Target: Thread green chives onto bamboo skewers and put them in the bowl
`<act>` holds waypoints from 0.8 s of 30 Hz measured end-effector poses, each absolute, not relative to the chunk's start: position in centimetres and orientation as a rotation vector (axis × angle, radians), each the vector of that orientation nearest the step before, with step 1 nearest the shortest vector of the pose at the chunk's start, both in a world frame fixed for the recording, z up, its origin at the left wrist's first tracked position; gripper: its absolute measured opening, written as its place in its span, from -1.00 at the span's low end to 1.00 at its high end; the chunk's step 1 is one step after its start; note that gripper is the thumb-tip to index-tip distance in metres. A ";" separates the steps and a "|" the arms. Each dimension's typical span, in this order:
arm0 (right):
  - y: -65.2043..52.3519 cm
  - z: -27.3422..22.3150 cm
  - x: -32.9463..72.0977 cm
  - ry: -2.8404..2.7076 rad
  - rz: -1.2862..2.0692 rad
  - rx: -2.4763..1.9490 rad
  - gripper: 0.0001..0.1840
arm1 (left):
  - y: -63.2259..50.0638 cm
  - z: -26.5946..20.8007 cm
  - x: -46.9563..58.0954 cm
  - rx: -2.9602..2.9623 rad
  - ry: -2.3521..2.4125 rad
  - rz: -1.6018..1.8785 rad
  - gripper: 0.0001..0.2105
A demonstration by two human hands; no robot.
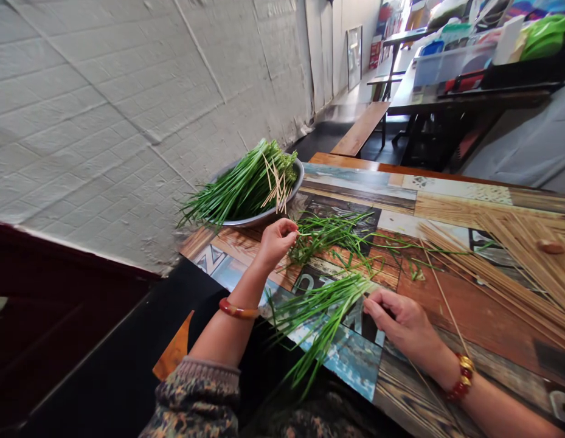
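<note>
My left hand (pixel 278 240) is pinched closed at the left edge of a pile of loose green trimmings (pixel 332 234). A small pale bit shows at its fingertips, too small to name. Low on the right, my right hand (pixel 403 319) has its thumb and fingers closed around a thin bamboo skewer (pixel 430 388), which runs out below the palm. Its fingertips are beside the pale ends of a bunch of garlic chives (pixel 323 304). The chives' green tips hang over the table's near edge. Beyond my left hand, a metal basin (pixel 298 182) holds more chives (pixel 236 188), with several threaded skewers (pixel 277 185) sticking out.
Many loose bamboo skewers (pixel 496 274) lie on the right of the patterned table (pixel 450 304). One single skewer (pixel 444 298) lies apart near my right wrist. A white brick-patterned wall (pixel 127 109) borders the left. Behind are a bench (pixel 362 129) and another table with a plastic bin (pixel 450 67).
</note>
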State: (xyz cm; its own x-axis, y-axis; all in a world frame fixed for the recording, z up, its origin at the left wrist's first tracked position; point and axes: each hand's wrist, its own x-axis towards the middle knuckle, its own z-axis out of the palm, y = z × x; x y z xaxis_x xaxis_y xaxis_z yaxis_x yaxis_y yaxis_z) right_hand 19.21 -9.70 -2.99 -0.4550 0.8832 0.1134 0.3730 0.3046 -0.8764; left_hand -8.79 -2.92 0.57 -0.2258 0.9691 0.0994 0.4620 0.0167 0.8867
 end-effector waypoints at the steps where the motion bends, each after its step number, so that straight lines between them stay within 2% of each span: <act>1: -9.7 -3.0 19.2 -1.973 1.089 -1.112 -0.66 | -3.2 0.8 -8.6 1.346 1.656 1.196 -0.84; 4: -9.7 -2.8 19.2 -1.966 1.082 -1.115 -0.66 | -4.0 1.2 -7.6 1.142 1.460 1.180 -0.76; 7: -9.7 -2.7 19.1 -1.945 1.088 -1.115 -0.67 | -4.6 0.9 -6.6 1.198 1.444 1.062 -0.76; 12: -9.6 -2.5 19.1 -1.933 1.102 -1.121 -0.68 | -5.2 -0.1 -6.3 1.940 1.789 0.767 -0.87; 16: -9.5 -2.3 19.0 -1.927 1.094 -1.118 -0.68 | -5.6 1.0 -6.6 2.319 2.082 0.514 -0.86; 18: -9.6 -2.3 19.0 -1.928 1.091 -1.108 -0.68 | -5.8 2.0 -6.7 2.331 2.208 0.606 -0.87; 20: -9.6 -2.3 19.0 -1.929 1.083 -1.107 -0.68 | -5.8 2.7 -6.6 2.186 2.187 0.904 -0.88; 22: -9.7 -2.3 19.0 -1.926 1.071 -1.109 -0.68 | -5.8 2.9 -6.1 1.891 1.968 1.176 -0.89; 24: -9.7 -2.3 19.0 -1.912 1.072 -1.112 -0.69 | -6.0 2.8 -5.3 1.580 1.649 1.238 -0.86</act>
State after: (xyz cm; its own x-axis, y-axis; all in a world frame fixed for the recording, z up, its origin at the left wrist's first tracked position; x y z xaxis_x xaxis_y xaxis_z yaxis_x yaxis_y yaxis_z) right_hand 18.99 -9.68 -2.25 -0.4121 0.9002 0.1407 0.3494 0.2988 -0.8881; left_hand -5.29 -5.99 2.78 -0.1690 0.9631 0.2094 0.4699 -0.1080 0.8761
